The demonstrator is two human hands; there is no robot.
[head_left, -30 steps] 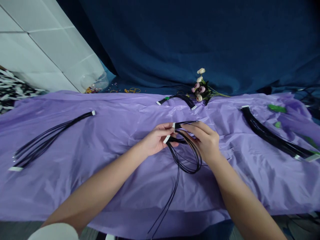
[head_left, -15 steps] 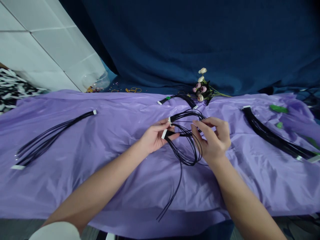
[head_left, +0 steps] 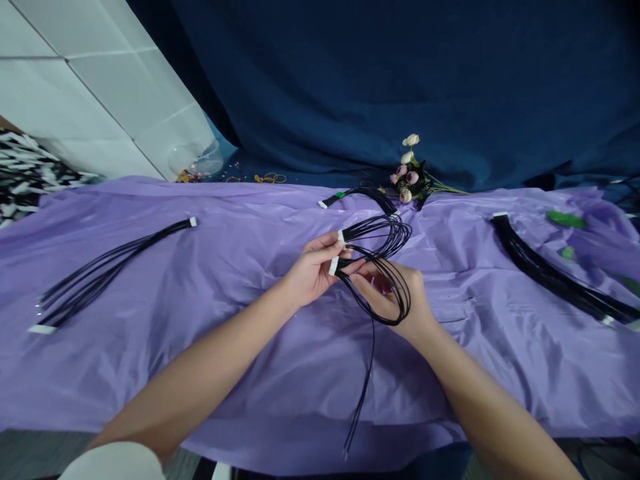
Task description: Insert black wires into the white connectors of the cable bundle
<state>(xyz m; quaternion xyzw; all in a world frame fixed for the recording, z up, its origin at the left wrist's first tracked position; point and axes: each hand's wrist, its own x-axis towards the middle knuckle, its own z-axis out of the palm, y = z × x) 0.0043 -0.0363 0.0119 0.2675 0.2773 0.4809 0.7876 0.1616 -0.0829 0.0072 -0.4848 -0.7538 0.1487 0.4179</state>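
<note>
In the middle of the head view, my left hand (head_left: 316, 270) is closed on a black wire harness (head_left: 403, 230) near its white connectors. One white connector (head_left: 341, 239) sits by my left thumb; a second white connector (head_left: 333, 266) is just below it. From these the thin black wires curve right in two loops, an upper and a lower one. My right hand (head_left: 407, 297) is at the lower loop, with wires passing across its fingers. Its thumb and fingertips close around the wires beside the lower connector. A few loose wire ends (head_left: 357, 413) hang down toward the table's front edge.
Purple sheeting (head_left: 250, 387) covers the table. Another black harness (head_left: 115, 267) lies at the left, a thick bundle (head_left: 545, 267) at the right, and a short green-marked one (head_left: 367, 192) behind my hands. Artificial flowers (head_left: 407, 177) and a clear plastic container (head_left: 197, 160) are at the back.
My right hand has moved left and down from the upper loop, its fingers now closing on the wires near the lower connector. The hanging wire ends have swung right. My left hand keeps its hold.
</note>
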